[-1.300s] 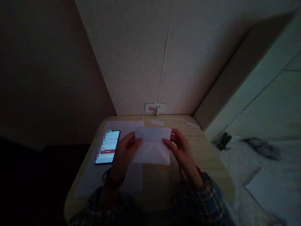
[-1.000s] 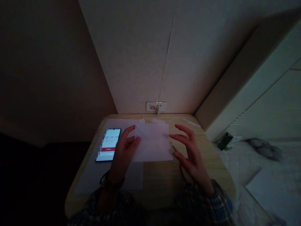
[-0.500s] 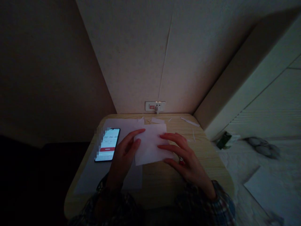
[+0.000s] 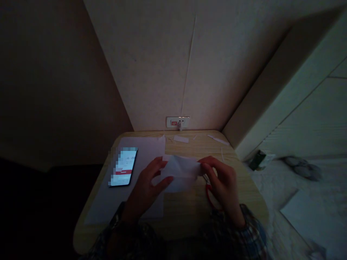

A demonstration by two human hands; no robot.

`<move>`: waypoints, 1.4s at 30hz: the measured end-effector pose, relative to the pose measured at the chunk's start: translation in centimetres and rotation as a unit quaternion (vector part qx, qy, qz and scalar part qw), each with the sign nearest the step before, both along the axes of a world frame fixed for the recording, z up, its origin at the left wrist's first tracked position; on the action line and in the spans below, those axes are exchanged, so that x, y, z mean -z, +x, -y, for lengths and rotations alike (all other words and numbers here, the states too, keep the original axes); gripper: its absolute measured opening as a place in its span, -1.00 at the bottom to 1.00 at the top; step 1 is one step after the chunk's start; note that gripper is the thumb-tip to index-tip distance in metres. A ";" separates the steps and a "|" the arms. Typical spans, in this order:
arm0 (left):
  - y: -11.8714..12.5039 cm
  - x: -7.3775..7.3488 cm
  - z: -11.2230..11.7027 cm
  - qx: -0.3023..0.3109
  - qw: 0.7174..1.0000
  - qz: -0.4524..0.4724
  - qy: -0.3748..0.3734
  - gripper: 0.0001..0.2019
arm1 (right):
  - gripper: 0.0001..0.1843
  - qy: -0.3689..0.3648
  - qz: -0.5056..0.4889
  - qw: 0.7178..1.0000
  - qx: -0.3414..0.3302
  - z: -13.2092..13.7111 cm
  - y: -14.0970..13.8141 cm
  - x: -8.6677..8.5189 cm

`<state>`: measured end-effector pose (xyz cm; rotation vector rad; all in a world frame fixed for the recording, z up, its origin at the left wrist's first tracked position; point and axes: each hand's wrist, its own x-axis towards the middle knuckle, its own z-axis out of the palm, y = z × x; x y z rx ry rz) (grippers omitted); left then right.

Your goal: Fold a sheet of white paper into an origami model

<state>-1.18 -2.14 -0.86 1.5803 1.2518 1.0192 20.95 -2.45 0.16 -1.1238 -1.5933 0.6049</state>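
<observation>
A small white sheet of paper (image 4: 180, 173), creased across its middle, is held up a little above the table between both hands. My left hand (image 4: 148, 186) has its left edge between the thumb and fingers. My right hand (image 4: 221, 184) pinches the right corner with thumb and forefinger. Under and beside that hand lie scissors with red handles (image 4: 208, 196), partly covered by it. To the left, a larger white paper (image 4: 151, 144) lies flat, with a lit phone (image 4: 125, 171) resting on it.
The wooden table (image 4: 184, 224) stands against a wall with a socket and plug (image 4: 178, 122). Several paper scraps (image 4: 181, 139) lie along its back edge. On the right, below the table, are a dark green box (image 4: 258, 160), a grey item and another white sheet (image 4: 311, 213).
The small sheet, flatter before, has been lifted and bent along a crease. My right hand has closed from spread fingers to a pinch on its corner, uncovering the red scissor handles.
</observation>
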 end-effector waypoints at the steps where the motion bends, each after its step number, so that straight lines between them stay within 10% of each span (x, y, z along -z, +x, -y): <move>1: 0.1 -0.1 0.0 -0.006 1.000 -0.006 0.009 -0.65 | -0.78 -0.010 -0.007 1.000 0.007 0.0 0.0 -0.1; 11: 0.7 -0.5 0.1 -0.052 0.998 0.022 -0.034 -0.79 | -0.82 -0.109 -0.115 0.987 0.003 -0.5 -0.3 -0.6; 19: 1.2 -0.9 0.3 -0.093 0.990 0.073 -0.072 -0.74 | -0.25 -0.261 -0.269 0.920 -0.115 -0.4 -0.5 0.5; 30: 1.9 -1.7 0.1 -0.075 0.989 0.101 -0.077 -0.84 | -0.33 -0.278 -0.279 0.916 -0.077 0.1 -1.3 -0.4; 42: 1.9 -3.7 1.1 -0.064 0.984 0.131 -0.101 -0.86 | -0.94 -0.164 -0.164 0.969 -0.086 0.6 -0.5 -1.7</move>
